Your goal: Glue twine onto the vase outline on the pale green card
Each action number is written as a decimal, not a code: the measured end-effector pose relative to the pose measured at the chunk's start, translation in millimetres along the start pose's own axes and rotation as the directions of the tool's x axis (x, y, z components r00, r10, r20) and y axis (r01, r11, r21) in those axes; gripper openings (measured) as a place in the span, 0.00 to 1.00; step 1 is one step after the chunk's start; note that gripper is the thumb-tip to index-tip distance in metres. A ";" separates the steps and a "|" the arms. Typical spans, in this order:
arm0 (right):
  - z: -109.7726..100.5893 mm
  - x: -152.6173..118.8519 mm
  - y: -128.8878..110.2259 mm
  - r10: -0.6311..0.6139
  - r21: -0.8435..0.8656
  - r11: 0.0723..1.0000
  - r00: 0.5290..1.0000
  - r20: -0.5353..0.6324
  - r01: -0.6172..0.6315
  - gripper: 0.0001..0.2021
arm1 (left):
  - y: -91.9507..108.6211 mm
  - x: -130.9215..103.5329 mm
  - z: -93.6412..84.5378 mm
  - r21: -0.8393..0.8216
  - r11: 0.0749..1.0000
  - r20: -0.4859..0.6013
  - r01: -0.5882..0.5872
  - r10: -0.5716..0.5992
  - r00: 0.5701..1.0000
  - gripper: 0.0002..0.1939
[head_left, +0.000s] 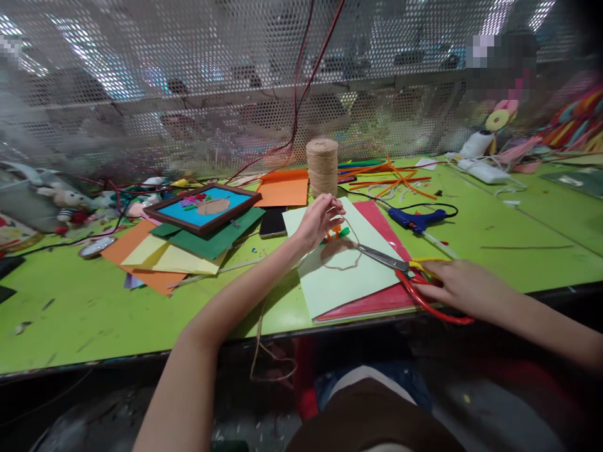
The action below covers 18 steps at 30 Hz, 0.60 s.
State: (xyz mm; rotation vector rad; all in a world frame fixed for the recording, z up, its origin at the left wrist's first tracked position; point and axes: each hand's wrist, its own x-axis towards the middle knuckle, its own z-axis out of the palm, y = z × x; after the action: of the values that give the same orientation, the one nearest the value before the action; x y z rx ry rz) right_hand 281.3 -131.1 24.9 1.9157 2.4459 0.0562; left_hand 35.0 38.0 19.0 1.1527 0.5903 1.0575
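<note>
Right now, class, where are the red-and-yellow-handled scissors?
In the head view, the scissors are right of centre, in the right hand, blades pointing left over the pale green sheet, just below the blue glue gun in the picture.

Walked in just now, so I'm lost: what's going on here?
At a green table, someone's left hand pinches brown twine above a pale green sheet, and the right hand holds scissors with the tips close to the twine; whether they touch is unclear. On the sheet is a brown patch with orange and green pieces at its top. A framed picture lies on coloured sheets to the left.
</note>
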 end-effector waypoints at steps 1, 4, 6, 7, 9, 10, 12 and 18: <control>-0.3 -0.1 -0.3 0.002 -0.008 1.000 1.000 0.011 -0.002 0.17 | 0.0 0.3 -0.3 -0.004 1.000 -0.003 0.000 0.000 1.000 0.16; 1.3 -0.2 0.0 0.007 -0.013 1.000 1.000 0.023 -0.006 0.17 | -0.4 1.3 -1.2 -0.044 0.999 -0.002 0.002 -0.003 1.000 0.15; 3.6 -0.4 0.9 -0.003 -0.017 1.000 1.000 0.013 0.003 0.16 | -0.7 2.0 -1.9 -0.069 0.998 -0.008 0.012 -0.012 1.000 0.14; 4.6 -0.6 1.3 -0.011 -0.021 1.000 1.000 0.006 0.011 0.16 | -0.9 2.4 -2.2 -0.069 0.997 -0.011 0.015 -0.016 1.000 0.14; 5.3 -1.0 2.0 -0.029 -0.030 0.999 1.000 -0.002 0.029 0.16 | -0.9 3.1 -3.0 -0.047 0.999 -0.020 0.016 -0.017 1.000 0.15; 5.0 -1.0 2.2 -0.036 -0.032 0.999 0.999 0.000 0.036 0.15 | -0.8 3.3 -3.3 -0.035 0.999 -0.021 0.014 -0.015 1.000 0.15; 3.6 -0.5 2.4 -0.037 -0.039 0.999 0.999 0.014 0.037 0.14 | -0.7 3.6 -4.0 -0.030 0.999 -0.027 0.015 -0.016 0.999 0.15; -0.4 4.6 4.5 -0.039 -0.111 0.993 0.996 0.084 0.048 0.14 | -0.2 3.4 -3.9 -0.114 0.993 -0.034 0.034 -0.039 0.999 0.14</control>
State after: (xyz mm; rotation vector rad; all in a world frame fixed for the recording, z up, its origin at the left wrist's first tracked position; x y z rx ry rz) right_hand 284.5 -125.5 25.5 1.7824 2.3767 0.1104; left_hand 33.3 42.8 18.0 1.0219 0.5702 1.0689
